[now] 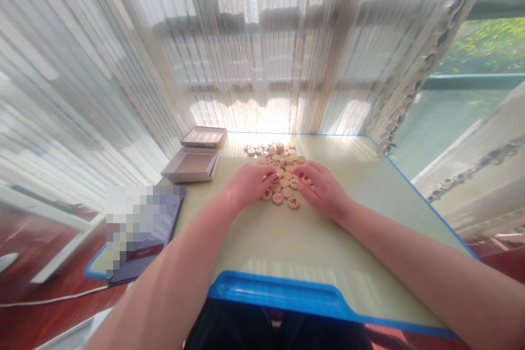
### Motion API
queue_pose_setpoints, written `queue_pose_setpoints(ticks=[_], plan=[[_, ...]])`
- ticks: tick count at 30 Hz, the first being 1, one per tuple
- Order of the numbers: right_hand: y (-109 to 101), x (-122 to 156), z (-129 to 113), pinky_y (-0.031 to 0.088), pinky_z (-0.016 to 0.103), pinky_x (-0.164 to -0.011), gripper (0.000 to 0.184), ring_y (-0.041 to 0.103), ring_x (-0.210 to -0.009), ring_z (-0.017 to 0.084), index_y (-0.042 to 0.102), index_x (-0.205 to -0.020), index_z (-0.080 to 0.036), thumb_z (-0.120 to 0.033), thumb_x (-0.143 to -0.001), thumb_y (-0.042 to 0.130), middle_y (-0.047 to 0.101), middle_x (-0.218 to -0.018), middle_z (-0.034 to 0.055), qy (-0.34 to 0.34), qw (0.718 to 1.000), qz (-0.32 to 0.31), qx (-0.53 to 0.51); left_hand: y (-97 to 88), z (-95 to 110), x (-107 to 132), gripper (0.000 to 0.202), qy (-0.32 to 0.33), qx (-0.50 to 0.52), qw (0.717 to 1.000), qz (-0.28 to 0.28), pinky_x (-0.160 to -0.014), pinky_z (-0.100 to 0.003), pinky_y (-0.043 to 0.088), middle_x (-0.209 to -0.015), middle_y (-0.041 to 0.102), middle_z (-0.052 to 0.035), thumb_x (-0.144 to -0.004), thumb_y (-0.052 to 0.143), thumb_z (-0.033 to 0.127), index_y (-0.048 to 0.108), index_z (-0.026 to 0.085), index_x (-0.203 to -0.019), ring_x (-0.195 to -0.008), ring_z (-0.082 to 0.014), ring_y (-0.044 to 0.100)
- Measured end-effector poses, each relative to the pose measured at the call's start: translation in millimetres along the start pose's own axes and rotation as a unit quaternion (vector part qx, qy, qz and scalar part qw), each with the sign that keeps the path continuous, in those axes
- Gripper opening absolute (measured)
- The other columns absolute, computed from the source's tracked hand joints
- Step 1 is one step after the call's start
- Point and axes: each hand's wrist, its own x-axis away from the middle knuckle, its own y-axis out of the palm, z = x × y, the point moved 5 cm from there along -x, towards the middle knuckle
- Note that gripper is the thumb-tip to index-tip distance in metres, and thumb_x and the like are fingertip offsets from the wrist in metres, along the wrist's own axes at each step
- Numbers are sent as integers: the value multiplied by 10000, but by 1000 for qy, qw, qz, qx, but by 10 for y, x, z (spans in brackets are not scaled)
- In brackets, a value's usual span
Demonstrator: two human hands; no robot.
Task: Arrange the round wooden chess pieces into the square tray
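Observation:
Round wooden Chinese chess pieces (286, 192) lie in a loose heap on the pale table, some showing dark or red characters, others blank side up. My left hand (251, 183) is at the heap's left side, thumb and index finger closed at the edge of a piece (276, 178). On the right side, my right hand (324, 188) has thumb and fingers apart, the tips reaching among the pieces. Its palm and fingers hide part of the heap. Several more pieces (259, 151) sit at the heap's far end in bright sunlight.
A shallow open box (192, 176) and its lid (200, 144) stand at the table's back left. A tablet-like device (162, 229), partly pixelated, lies at the left edge with a cable. Blue trim (283, 293) edges the table (254, 240). Sheer curtains (262, 54) hang behind.

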Motion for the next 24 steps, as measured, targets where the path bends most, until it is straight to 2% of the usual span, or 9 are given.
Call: queue_pose_setpoints(ticks=[3, 5, 8, 12, 14, 16, 19, 21, 24], plan=[[20, -15, 36, 427, 366, -876, 228, 564, -957, 214, 572, -1061, -217, -287, -859, 493, 626, -989, 63, 3, 1000, 4, -4, -6, 21, -16, 321, 7, 59, 997, 41, -736, -252, 435, -849, 665, -33, -875, 439, 384, 695, 195, -909, -779, -149, 575], [32, -16, 29, 426, 372, -886, 231, 568, -967, 216, 583, -1063, -227, -305, -856, 514, 637, -993, 58, -11, 1000, -1, 5, 14, 32, -24, 315, -1, 121, 991, 48, -715, -242, 444, -836, 671, -24, -860, 466, 396, 693, 191, -935, -752, -141, 577], [35, -10, 11, 442, 370, -866, 219, 585, -942, 215, 589, -1044, -229, -322, -857, 523, 653, -976, 57, -23, 1000, 1, 12, 86, 59, -39, 322, -19, 202, 979, 16, -671, -237, 455, -781, 673, -14, -840, 488, 401, 693, 184, -961, -716, -140, 578], [18, -16, 8, 471, 322, -776, 174, 600, -872, 192, 591, -964, -229, -342, -865, 504, 660, -910, 47, -16, 1000, 7, 1, 150, 115, -49, 324, -25, 243, 970, -8, -631, -231, 460, -762, 678, -13, -806, 529, 415, 701, 176, -940, -681, -133, 581], [8, -23, 1, 466, 309, -742, 131, 598, -816, 181, 588, -880, -227, -324, -857, 503, 654, -862, 38, -9, 1000, -5, 20, 140, 103, -45, 352, -37, 227, 973, 7, -620, -232, 463, -785, 679, -11, -804, 523, 457, 696, 182, -940, -665, -127, 580], [15, -24, -27, 449, 319, -749, 89, 593, -790, 182, 580, -814, -220, -279, -831, 515, 646, -825, 34, -15, 996, -41, 73, 81, 59, -36, 367, -37, 168, 984, 48, -671, -253, 475, -833, 679, -18, -826, 484, 476, 686, 193, -943, -713, -139, 587], [46, -7, -52, 435, 326, -735, 65, 593, -785, 192, 588, -802, -215, -233, -794, 526, 649, -815, 33, -14, 982, -112, 149, -54, -50, -15, 320, -21, 32, 991, 132, -862, -329, 447, -946, 671, -58, -845, 478, 418, 674, 189, -952, -935, -200, 569], [55, 3, -22, 438, 301, -662, 96, 597, -747, 183, 607, -838, -224, -255, -798, 525, 656, -834, 29, 18, 979, -135, 152, -117, -170, -4, 305, -48, -28, 984, 171, -911, -370, 424, -999, 658, -86, -833, 500, 385, 663, 176, -985, -1015, -236, 532], [55, 5, 37, 452, 285, -629, 148, 609, -761, 178, 640, -880, -244, -313, -813, 528, 664, -895, 24, 55, 982, -137, 121, -118, -298, -14, 290, -79, -42, 981, 171, -908, -368, 429, -1001, 658, -86, -847, 473, 358, 667, 171, -954, -1007, -235, 525]])
